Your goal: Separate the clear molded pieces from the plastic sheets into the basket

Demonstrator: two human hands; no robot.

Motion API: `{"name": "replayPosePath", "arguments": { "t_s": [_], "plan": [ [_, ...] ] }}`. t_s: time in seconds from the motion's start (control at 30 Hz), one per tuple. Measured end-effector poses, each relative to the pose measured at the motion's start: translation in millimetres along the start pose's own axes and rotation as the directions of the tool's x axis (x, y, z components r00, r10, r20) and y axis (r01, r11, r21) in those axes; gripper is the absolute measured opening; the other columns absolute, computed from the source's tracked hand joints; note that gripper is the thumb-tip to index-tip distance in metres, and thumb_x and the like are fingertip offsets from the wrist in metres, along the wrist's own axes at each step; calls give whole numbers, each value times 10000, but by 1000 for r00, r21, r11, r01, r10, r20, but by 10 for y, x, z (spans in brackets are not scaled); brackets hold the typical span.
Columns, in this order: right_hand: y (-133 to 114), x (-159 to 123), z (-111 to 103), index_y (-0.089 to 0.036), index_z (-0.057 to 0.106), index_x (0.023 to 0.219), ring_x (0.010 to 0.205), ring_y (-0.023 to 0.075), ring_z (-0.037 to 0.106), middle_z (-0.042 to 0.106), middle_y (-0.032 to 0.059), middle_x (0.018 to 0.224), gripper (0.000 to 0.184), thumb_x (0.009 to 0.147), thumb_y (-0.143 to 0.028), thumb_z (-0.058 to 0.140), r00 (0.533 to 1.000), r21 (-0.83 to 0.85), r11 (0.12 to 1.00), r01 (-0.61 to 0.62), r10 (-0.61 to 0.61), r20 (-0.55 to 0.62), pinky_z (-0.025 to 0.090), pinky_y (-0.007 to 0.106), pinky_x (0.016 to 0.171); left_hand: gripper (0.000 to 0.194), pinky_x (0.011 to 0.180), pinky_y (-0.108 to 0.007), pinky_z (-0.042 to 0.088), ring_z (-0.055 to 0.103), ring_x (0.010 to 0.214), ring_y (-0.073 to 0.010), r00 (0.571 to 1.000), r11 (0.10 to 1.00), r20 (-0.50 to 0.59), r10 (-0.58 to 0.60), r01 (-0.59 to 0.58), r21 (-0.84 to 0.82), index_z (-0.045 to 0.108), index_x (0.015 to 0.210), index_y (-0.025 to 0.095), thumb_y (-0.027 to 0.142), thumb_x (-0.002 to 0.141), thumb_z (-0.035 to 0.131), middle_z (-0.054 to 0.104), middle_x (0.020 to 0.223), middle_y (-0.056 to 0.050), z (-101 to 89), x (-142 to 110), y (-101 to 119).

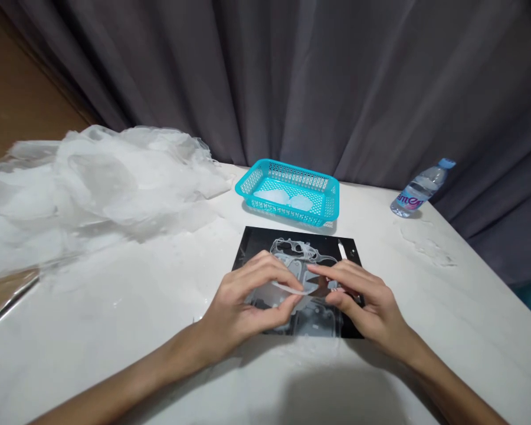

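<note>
My left hand pinches a thin, curved, translucent plastic piece between thumb and fingers, above a black board. My right hand is at the piece's right side, thumb and index finger apart; whether its index fingertip touches the piece is unclear. Below both hands, clear plastic shapes with rounded outlines lie on the board. Tangled translucent trimmings rest near its far edge. A white pen-like tool with a dark tip shows just beyond my right hand, which hides the rest of it.
Behind the board stands a turquoise basket with whitish translucent pieces inside. A large heap of translucent sheeting covers the table's left side. To the right are a water bottle and clear scraps. A grey curtain hangs behind.
</note>
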State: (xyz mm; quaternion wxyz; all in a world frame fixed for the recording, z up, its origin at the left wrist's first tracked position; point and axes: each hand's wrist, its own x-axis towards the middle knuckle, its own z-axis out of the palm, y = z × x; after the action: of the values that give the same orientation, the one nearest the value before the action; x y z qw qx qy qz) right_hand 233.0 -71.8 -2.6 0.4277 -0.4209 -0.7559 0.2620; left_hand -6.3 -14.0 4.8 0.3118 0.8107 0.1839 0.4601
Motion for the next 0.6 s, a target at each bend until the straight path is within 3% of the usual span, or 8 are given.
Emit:
{"name": "replayPosePath", "arguments": {
  "t_s": [0.27, 0.6],
  "plan": [
    [-7, -5, -8, -344, 678, 1380, 805, 184, 623, 776, 13, 979, 381, 1032, -197, 625, 993, -56, 992, 114, -115, -16, 468, 373, 763, 236, 805, -336, 543, 660, 838, -175, 998, 999, -45, 38, -38, 0, 713, 1014, 199, 27, 861, 764, 742, 870, -30, 5, -18, -8],
    [13, -4, -19, -318, 587, 1484, 815, 180, 631, 785, 17, 994, 454, 1051, -182, 598, 976, -151, 966, 209, -216, -30, 426, 358, 731, 216, 761, -337, 565, 682, 785, -175, 989, 992, -79, 123, -120, 48, 733, 1004, 185, 34, 856, 777, 761, 837, -30, 16, 14, 8]
  ]
}}
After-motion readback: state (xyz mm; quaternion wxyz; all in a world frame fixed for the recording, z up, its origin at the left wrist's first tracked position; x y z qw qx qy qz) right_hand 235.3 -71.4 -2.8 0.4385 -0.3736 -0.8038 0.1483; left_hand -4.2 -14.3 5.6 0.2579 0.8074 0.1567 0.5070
